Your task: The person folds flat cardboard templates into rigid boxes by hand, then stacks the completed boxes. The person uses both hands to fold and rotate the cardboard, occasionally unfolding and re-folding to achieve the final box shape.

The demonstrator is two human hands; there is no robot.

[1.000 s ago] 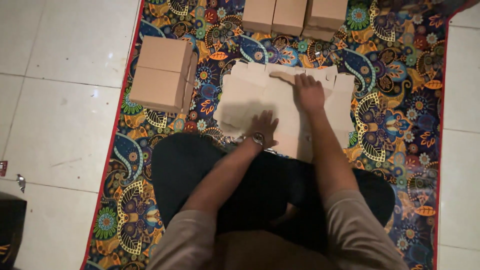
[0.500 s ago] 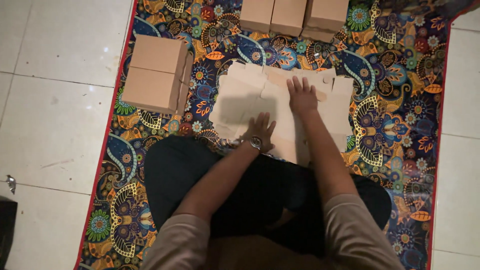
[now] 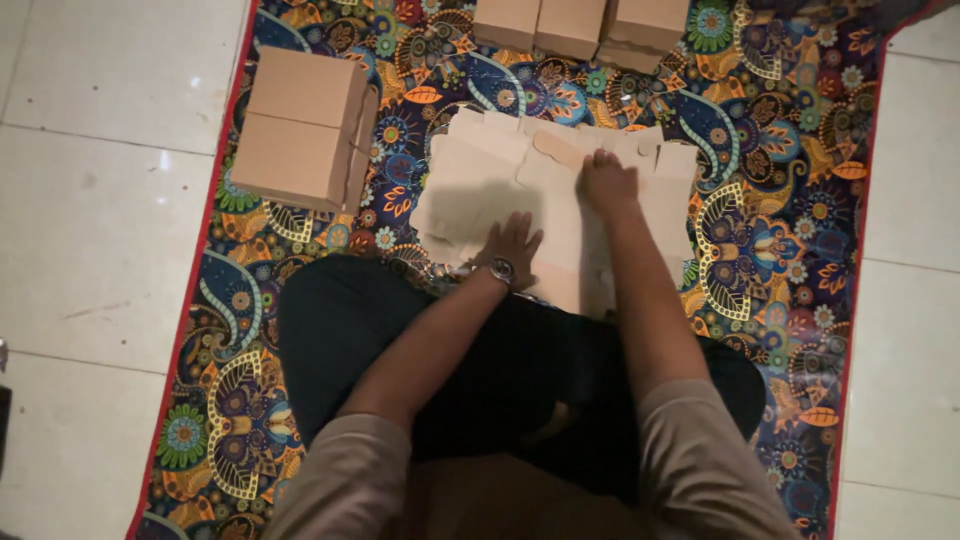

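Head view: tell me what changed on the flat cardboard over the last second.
The right hand slid a little toward the person across the flat cardboard, palm down. The left hand stayed pressed on the near edge. Nothing was picked up or let go. The folded boxes on the patterned mat did not move.

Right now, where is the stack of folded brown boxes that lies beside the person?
In the head view, the stack of folded brown boxes lies at upper left on the patterned mat, near its red edge, left of the flat cardboard sheets under both hands.
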